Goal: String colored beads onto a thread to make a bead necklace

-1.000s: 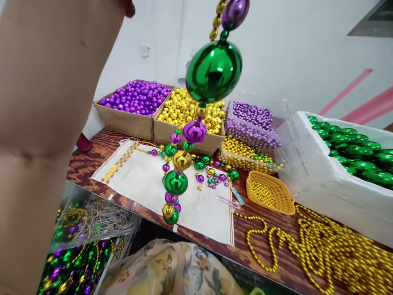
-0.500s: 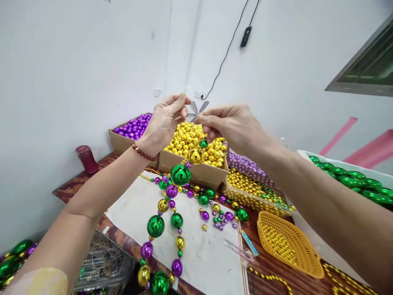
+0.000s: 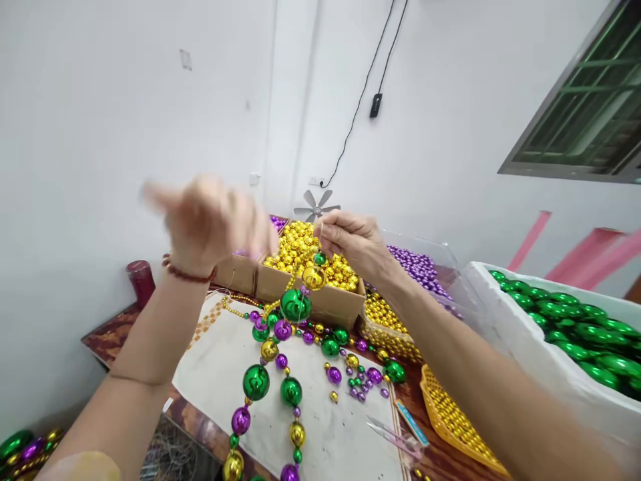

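My right hand (image 3: 348, 237) pinches the upper end of a strand of beads (image 3: 295, 305) between thumb and fingers, just above a small green bead. The strand hangs down in two lengths of shiny green, gold and purple round beads over the table's front edge. A thin pale thread shows at my fingertips. My left hand (image 3: 215, 217) is raised to the left, apart from my right hand and smeared by motion; whether its fingers hold anything cannot be made out. Behind the strand stands a cardboard box (image 3: 310, 294) heaped with gold beads (image 3: 295, 244).
Scissors (image 3: 393, 434), a blue packet (image 3: 411, 422) and loose beads (image 3: 356, 384) lie on the white cloth (image 3: 200, 371) or beside it. To the right are a yellow basket (image 3: 431, 401) and a white foam box (image 3: 505, 334) of green beads. A dark red cup (image 3: 141, 280) stands left.
My left hand has moved left and away from my right hand, which has shifted slightly down in view and keeps its pinch on the strand. The view has tilted and turned a little right.
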`<state>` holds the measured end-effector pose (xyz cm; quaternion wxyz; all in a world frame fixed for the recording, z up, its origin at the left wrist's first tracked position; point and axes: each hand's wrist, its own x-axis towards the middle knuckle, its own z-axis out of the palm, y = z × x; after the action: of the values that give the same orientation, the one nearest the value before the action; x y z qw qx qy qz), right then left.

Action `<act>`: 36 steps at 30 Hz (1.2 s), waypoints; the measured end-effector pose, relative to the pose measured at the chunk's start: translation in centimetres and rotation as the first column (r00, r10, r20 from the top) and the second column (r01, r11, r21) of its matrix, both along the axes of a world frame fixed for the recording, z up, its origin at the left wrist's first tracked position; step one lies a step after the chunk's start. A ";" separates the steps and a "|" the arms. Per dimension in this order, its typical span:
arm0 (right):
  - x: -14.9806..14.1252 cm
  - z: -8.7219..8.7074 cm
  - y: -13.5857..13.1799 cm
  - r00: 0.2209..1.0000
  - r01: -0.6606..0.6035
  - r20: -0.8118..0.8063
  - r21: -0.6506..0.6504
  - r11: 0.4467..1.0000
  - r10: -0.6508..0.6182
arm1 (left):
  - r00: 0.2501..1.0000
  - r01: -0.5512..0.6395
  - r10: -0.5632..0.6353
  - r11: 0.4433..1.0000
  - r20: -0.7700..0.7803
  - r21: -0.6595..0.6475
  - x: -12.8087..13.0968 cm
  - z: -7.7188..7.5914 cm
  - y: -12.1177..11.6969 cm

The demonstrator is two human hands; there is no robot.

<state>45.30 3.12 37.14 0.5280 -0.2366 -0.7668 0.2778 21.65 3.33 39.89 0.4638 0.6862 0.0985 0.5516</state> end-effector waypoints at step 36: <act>-3.8 14.9 -1.9 0.887 0.128 0.404 0.246 0.961 -0.222 | 0.932 0.252 -0.247 0.968 -0.265 -0.017 4.9 4.0 3.2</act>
<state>41.52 1.22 52.04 0.3921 -0.3026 -0.8644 0.0868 26.57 6.56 43.86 0.5068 0.7646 0.0667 0.3925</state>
